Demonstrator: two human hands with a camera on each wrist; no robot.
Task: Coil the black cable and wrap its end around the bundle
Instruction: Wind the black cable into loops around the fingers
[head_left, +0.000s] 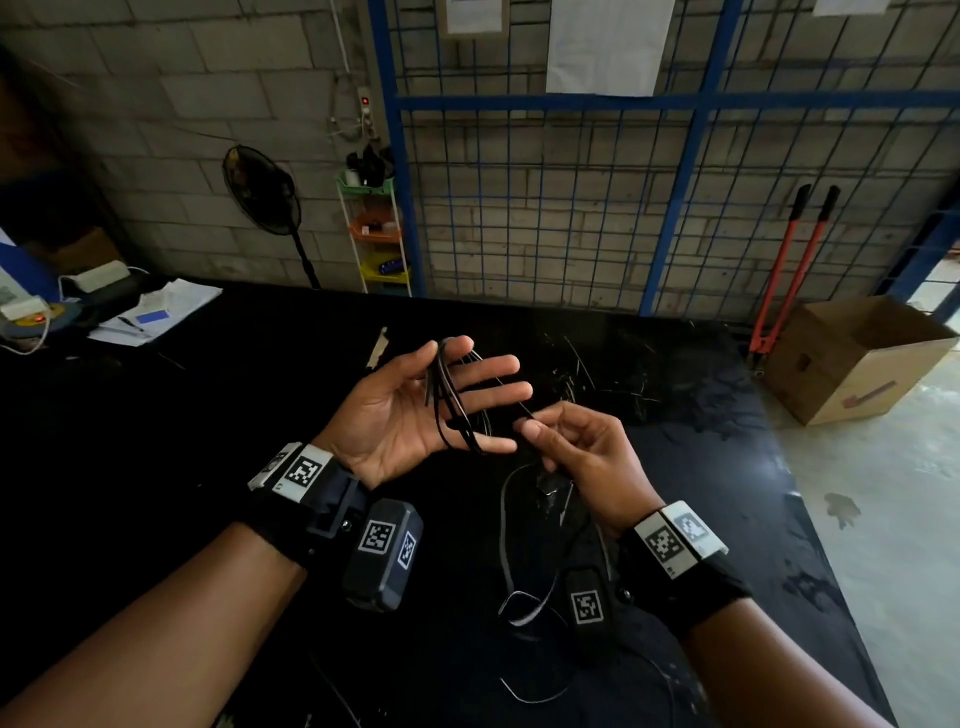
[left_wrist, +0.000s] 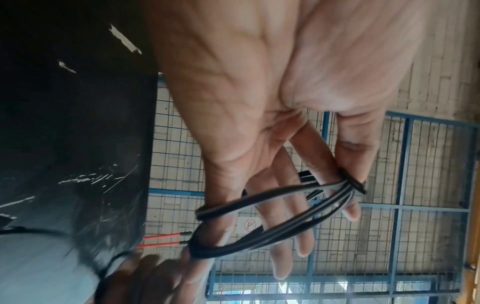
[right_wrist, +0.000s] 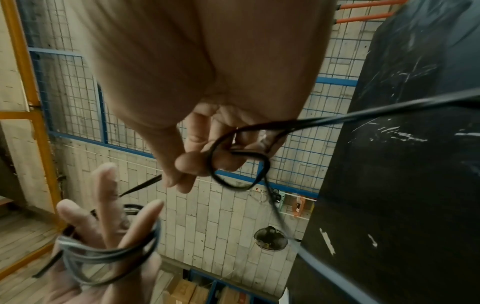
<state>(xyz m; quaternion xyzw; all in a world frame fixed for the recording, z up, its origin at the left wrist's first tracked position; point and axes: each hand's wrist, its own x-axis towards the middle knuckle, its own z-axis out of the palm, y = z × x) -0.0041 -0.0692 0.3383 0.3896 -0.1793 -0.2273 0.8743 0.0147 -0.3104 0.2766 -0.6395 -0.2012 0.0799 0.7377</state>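
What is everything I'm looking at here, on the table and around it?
black cable: one, black, looped round the left fingers, its slack trailing on the table
table: one, black, scratched, in front of the person
papers: a few, white, far left of the table
cardboard box: one, brown, open, on the floor at right
bolt cutters: one, red handles, leaning on the wall
fan: one, black, against the wall
shelf rack: one, coloured trays, by the wall
mesh panel: blue frame, behind the table
left hand: fingers spread, carrying the coil
right hand: pinching the cable
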